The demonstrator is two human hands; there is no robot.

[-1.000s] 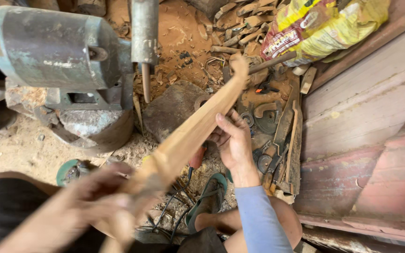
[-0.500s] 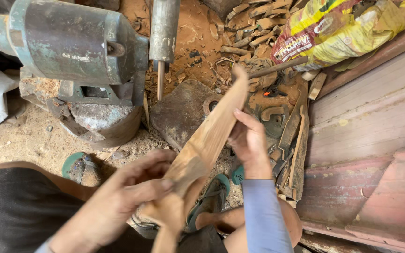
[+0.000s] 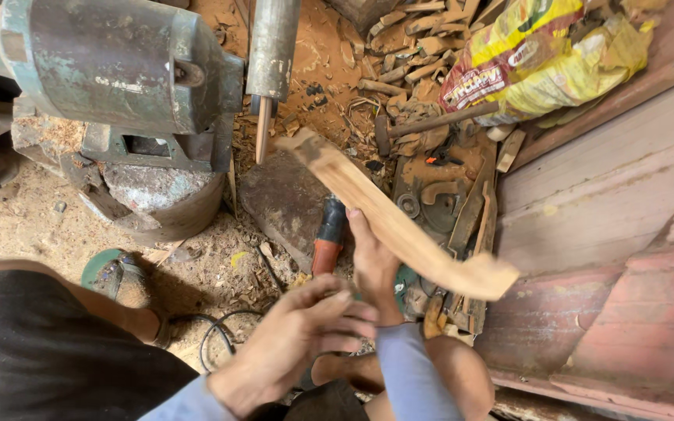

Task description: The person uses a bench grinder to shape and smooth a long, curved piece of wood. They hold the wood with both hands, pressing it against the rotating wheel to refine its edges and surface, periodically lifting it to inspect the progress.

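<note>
Holding a curved wood piece (image 3: 399, 226) up over the floor, the right hand (image 3: 372, 269) is closed round its middle from beneath, fingers wrapped on the near edge. The piece slants from its upper end near the machine's metal spindle (image 3: 271, 47) down to a blurred lower end by the reddish planks (image 3: 610, 203). The left hand (image 3: 306, 335) is off the wood, fingers spread apart and empty, just beside the right wrist.

With only 1 hand on it, the wood could twist; bringing the free hand onto the lower end would likely steady it. Keeping the grip mid-length looks sensible for balance.

Below lie a red-handled tool (image 3: 328, 238), scattered metal tools (image 3: 438, 195), wood scraps (image 3: 399, 31) and sawdust. A grey-green motor (image 3: 111, 62) sits at upper left, a yellow bag (image 3: 548, 54) at upper right.
</note>
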